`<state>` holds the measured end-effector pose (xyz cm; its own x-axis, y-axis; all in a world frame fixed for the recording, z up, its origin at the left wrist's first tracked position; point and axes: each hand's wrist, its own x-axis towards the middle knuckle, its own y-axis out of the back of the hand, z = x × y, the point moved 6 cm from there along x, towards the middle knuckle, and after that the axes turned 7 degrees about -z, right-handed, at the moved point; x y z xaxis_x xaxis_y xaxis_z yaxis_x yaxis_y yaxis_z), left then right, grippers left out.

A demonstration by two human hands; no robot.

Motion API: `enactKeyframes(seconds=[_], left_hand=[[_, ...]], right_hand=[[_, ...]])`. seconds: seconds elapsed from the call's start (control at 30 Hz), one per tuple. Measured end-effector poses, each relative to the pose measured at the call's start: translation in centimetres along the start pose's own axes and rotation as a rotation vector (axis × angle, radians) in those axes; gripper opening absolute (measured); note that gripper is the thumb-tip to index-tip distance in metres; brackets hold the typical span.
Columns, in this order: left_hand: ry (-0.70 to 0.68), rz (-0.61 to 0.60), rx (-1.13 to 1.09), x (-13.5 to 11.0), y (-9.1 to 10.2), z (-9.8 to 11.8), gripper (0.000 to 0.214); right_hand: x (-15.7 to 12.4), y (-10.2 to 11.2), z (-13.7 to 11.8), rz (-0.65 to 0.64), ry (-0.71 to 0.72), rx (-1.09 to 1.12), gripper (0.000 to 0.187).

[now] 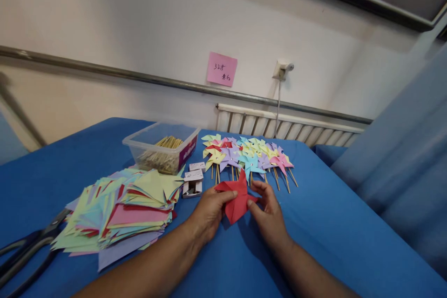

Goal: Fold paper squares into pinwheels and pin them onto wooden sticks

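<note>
Left hand [211, 209] pinches folded red paper [239, 207], right hand [268, 209] touching one pointed tip.

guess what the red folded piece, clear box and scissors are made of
Red folded piece: probably matte paper, thin with pointed, folded edges. Clear box: likely smooth plastic, see-through enough to show the sticks. Scissors: grey, faintly shiny blades suggest metal; dark handles could be plastic or coated metal.

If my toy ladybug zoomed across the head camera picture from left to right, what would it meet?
Scissors → pile of colored paper → little white boxes → left hand → red folded paper → right hand → blue curtain.
</note>
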<state>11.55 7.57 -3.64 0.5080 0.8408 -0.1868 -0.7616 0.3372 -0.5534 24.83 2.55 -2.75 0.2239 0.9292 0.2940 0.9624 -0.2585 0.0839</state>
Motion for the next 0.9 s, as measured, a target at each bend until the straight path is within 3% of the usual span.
enactKeyframes(seconds=[0.07,0.17,0.23,0.37,0.53,0.9], left_hand=[[0.013,0.041,-0.055,0.0,0.5,0.3,0.019],[0.025,0.052,-0.109,-0.1,0.7,0.6,0.018],[0.030,0.044,-0.114,0.0,0.6,0.6,0.018],[0.022,0.019,-0.091,0.0,0.4,0.3,0.020],[0.012,0.014,-0.021,-0.1,0.0,0.1,0.017],[-0.057,0.038,0.146,0.3,0.2,-0.1,0.026]], right_hand=[[-0.6,-0.1,-1.9,-0.012,0.143,-0.236,0.044],[-1.4,-1.2,-4.0,-0.141,0.291,-0.480,0.046],[-1.6,-1.7,-4.4,-0.190,0.340,-0.560,0.041],[-1.1,-1.6,-4.0,-0.159,0.401,-0.545,0.019],[-0.6,-1.1,-3.4,-0.147,0.329,-0.426,0.004],[0.5,-0.1,-0.7,-0.102,0.023,-0.241,0.014]])
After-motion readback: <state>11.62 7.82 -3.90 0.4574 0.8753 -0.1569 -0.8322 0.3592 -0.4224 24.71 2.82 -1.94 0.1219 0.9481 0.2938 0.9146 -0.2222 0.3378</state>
